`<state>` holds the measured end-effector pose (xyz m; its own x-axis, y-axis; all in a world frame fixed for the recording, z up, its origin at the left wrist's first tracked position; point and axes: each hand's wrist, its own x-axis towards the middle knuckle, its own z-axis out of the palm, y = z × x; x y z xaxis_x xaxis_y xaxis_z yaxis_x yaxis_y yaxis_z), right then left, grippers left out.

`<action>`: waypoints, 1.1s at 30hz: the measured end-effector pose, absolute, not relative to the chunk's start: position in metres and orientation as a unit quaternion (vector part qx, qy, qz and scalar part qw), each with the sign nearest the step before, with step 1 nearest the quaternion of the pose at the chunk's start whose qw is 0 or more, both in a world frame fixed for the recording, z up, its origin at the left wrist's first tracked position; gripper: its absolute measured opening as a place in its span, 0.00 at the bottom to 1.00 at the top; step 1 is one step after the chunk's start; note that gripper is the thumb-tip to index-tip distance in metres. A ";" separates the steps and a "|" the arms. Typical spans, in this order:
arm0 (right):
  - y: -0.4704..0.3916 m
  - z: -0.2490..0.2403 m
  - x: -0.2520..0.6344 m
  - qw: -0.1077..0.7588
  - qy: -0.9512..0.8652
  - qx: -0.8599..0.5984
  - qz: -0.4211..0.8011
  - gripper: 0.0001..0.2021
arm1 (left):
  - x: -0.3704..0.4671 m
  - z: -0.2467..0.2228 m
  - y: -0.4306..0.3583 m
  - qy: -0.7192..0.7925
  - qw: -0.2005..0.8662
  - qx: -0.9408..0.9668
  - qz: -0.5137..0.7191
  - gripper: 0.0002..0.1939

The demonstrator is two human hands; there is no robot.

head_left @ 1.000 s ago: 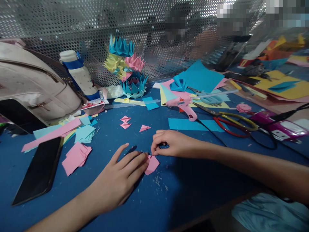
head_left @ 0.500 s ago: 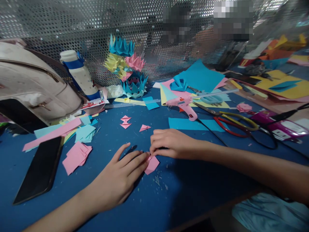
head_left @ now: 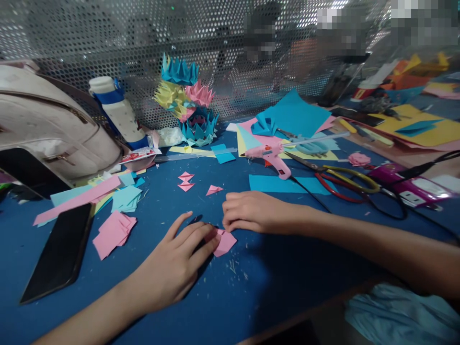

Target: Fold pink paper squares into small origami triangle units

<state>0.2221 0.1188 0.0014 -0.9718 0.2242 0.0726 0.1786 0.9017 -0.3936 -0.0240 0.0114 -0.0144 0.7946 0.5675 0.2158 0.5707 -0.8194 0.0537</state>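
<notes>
A small folded piece of pink paper (head_left: 225, 243) lies on the blue table, creased along its upper part. My left hand (head_left: 183, 256) holds its left side down with bent fingertips; the little finger is lifted away and the thumb is hidden. At the paper's upper edge, my right hand (head_left: 247, 212) has its fingers curled together, their tips meeting the fold. Beyond the hands are a small folded pink triangle (head_left: 214, 190) and two more pink folded pieces (head_left: 186, 182), set point to point. A stack of pink paper squares (head_left: 114, 234) is left of my left hand.
A black phone (head_left: 57, 254) lies at left, near paper strips (head_left: 77, 201) and a bag (head_left: 53, 120). A bottle (head_left: 117, 112) and paper flowers (head_left: 197, 124) stand behind. A pink glue gun (head_left: 269, 158), scissors (head_left: 348, 179) and a purple power strip (head_left: 402, 187) with cables lie at right.
The fingers of my left hand have drawn back slightly to the left, so more of the pink paper's folded upper part shows. My right hand stays at the fold, nearly unmoved.
</notes>
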 end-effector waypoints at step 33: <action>0.118 -0.018 0.221 0.212 -0.973 -0.035 -0.085 0.15 | -0.025 -0.020 0.010 -0.306 0.020 -0.940 -0.149 0.23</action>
